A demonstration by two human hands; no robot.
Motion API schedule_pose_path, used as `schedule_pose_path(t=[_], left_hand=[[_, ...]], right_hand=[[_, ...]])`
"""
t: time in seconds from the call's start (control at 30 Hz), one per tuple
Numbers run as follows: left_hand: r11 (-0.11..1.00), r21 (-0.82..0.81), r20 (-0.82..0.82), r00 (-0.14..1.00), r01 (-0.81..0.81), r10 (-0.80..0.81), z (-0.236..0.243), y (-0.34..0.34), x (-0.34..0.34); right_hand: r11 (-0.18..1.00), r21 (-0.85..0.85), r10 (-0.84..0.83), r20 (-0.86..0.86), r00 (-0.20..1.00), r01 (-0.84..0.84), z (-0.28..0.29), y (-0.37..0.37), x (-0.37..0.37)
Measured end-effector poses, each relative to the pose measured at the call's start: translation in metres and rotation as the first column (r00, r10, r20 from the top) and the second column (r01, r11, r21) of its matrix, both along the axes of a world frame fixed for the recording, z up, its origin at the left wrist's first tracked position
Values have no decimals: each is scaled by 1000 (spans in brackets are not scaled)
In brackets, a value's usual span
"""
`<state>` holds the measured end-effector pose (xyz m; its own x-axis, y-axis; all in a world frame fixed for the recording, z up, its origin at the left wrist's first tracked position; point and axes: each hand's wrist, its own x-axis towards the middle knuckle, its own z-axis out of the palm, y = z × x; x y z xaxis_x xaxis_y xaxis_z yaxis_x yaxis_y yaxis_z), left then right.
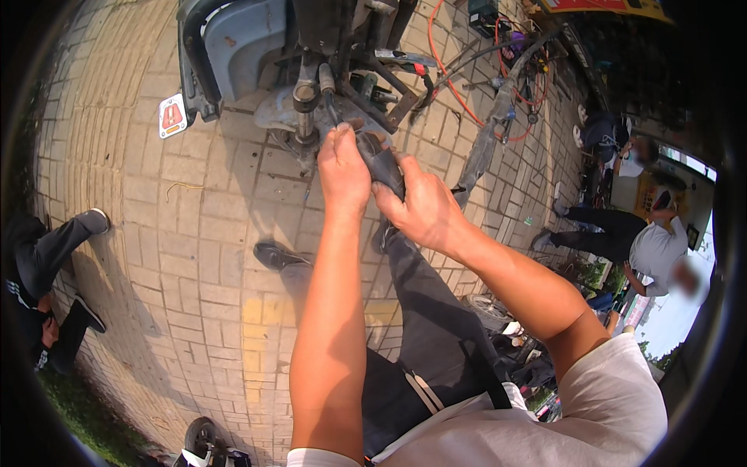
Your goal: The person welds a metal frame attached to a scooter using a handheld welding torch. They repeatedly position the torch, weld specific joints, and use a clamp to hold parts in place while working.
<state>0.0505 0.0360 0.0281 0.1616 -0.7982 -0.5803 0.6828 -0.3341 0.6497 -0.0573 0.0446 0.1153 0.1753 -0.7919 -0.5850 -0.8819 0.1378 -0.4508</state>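
Sleeve [611, 389], dark piece [378, 160] between fingers [410, 168]

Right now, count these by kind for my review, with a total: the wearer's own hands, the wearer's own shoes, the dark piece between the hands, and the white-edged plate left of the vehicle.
Hands, left hand and right hand: 2
Shoes, left shoe and right shoe: 2
Dark piece: 1
White-edged plate: 1
Total: 6

Black piece [380, 162] — tilted, between left hand [345, 173] and right hand [422, 202]
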Motion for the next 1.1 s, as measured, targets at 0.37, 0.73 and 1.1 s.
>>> schedule_pose_path(t=[0.37, 0.73, 1.1], left_hand=[[999, -11, 43, 998, 44, -44, -3, 1, 1], [999, -21, 61, 997, 39, -37, -7, 1, 0], [999, -16, 81, 996, 43, -41, -2, 0, 1]], right_hand=[[1000, -12, 4, 12, 1000, -4, -3, 2, -1], [999, -36, 4, 23, 1000, -3, -4, 2, -2], [1000, -9, -7, 23, 1000, 7, -1, 1, -1]])
